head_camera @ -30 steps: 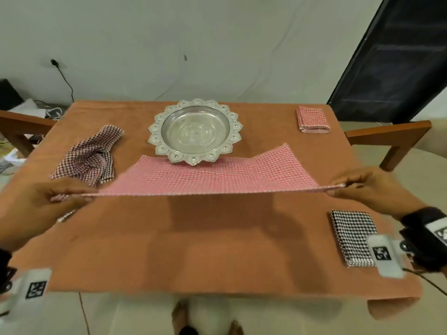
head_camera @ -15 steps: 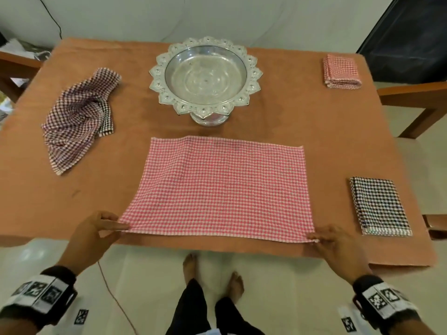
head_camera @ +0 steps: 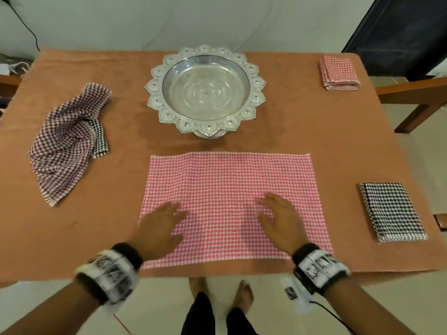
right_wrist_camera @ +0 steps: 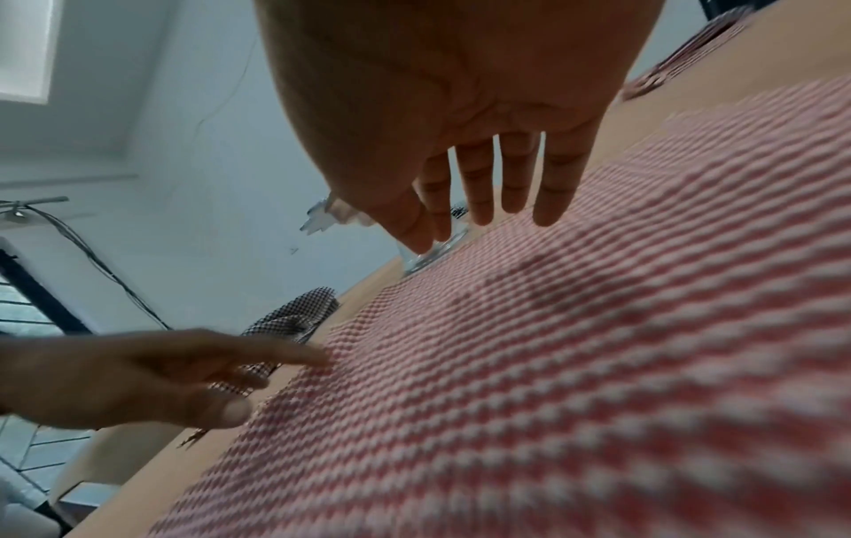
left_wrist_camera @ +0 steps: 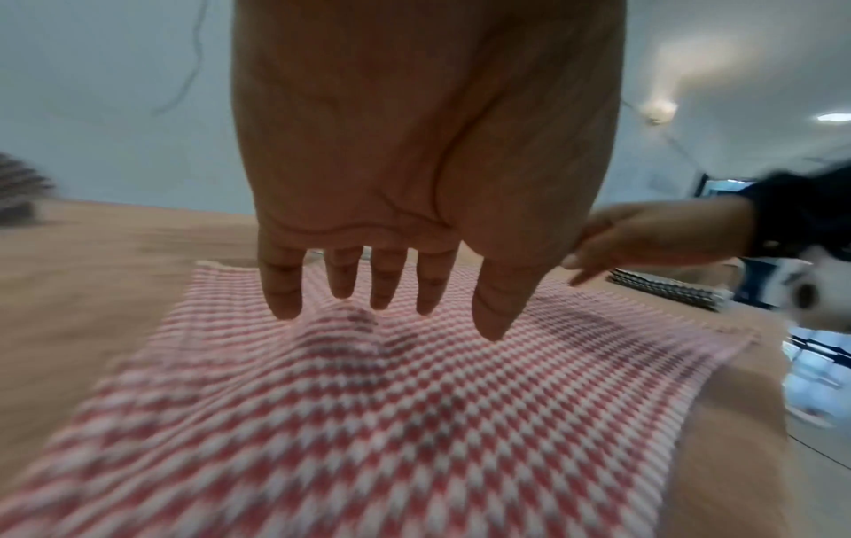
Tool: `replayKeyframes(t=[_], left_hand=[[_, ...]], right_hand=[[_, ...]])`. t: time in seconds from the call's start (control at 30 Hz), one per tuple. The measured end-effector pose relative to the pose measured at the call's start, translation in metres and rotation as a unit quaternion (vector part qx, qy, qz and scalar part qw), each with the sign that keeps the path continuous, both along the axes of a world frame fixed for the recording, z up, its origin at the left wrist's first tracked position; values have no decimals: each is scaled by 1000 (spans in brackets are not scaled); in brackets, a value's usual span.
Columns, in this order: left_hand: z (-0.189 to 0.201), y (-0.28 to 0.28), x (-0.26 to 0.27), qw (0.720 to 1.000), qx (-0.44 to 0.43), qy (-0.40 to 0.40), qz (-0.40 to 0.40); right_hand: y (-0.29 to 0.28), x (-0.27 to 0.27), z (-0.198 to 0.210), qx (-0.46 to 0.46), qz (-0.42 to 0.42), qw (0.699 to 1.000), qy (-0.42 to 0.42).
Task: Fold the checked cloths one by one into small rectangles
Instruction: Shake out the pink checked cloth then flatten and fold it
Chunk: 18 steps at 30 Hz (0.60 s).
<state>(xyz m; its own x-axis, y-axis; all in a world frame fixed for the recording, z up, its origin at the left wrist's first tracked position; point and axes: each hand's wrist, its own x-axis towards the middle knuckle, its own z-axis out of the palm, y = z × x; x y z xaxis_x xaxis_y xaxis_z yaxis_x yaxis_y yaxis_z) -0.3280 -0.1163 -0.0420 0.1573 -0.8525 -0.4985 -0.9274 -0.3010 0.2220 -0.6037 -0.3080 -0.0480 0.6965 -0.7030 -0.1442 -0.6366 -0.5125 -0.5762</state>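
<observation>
The pink cloth [head_camera: 229, 204] lies flat on the worktop [head_camera: 314, 131], spread as a wide rectangle at 6 o'clock of the silver bowl [head_camera: 205, 90], its near edge close to the worktop's near edge. Both hands are over its near half, palms down, fingers straight and slightly spread, gripping nothing: the left hand [head_camera: 158, 228] at the cloth's 7 o'clock part, the right hand [head_camera: 280, 223] toward 5 o'clock. The wrist views show the fingertips just above or barely brushing the weave; which, I cannot tell.

This looks like the smoothing step before the next fold. A folded red cloth [head_camera: 338, 72] sits at 2 o'clock of the bowl and a folded black cloth [head_camera: 391, 211] at 3 o'clock of the pink one, so two seem done; a crumpled heap [head_camera: 67, 141] of checked cloth waits at 9 o'clock.

Next, I judge, the hands should sweep outward to press out wrinkles, then pinch two corners on one side and carry them over to meet the opposite edge, keeping the edges aligned so the rectangle stays square.
</observation>
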Motion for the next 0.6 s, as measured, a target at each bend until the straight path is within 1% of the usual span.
replayKeyframes(t=[0.07, 0.13, 0.2, 0.27, 0.33, 0.37, 0.4, 0.47, 0.53, 0.6], left_hand=[[2, -49, -16, 998, 17, -23, -58], [3, -91, -27, 995, 42, -41, -78], [-7, -121, -21, 992, 79, -55, -76], [-19, -133, -4, 991, 109, -47, -69], [-30, -123, 28, 992, 103, -41, -56], [-33, -114, 46, 993, 98, -42, -41], [-35, -102, 67, 994, 93, -46, -25], [-33, -76, 107, 993, 96, -62, 10], [-27, -58, 140, 992, 104, -62, 45], [-22, -52, 152, 991, 101, -69, 49]], right_hand=[[-1, 58, -12, 25, 28, 999, 9], [-3, 102, -20, 15, 55, 998, 36], [-12, 131, -26, 17, 52, 992, 111], [-22, 140, -31, 20, 67, 982, 178], [-36, 131, -37, 5, 93, 973, 212], [-48, 119, -38, -1, 89, 970, 227], [-64, 100, -42, -3, 67, 967, 245], [-97, 53, -45, 1, -16, 960, 281], [-127, 10, -39, 32, -92, 949, 299], [-137, -8, -30, 67, -123, 941, 307]])
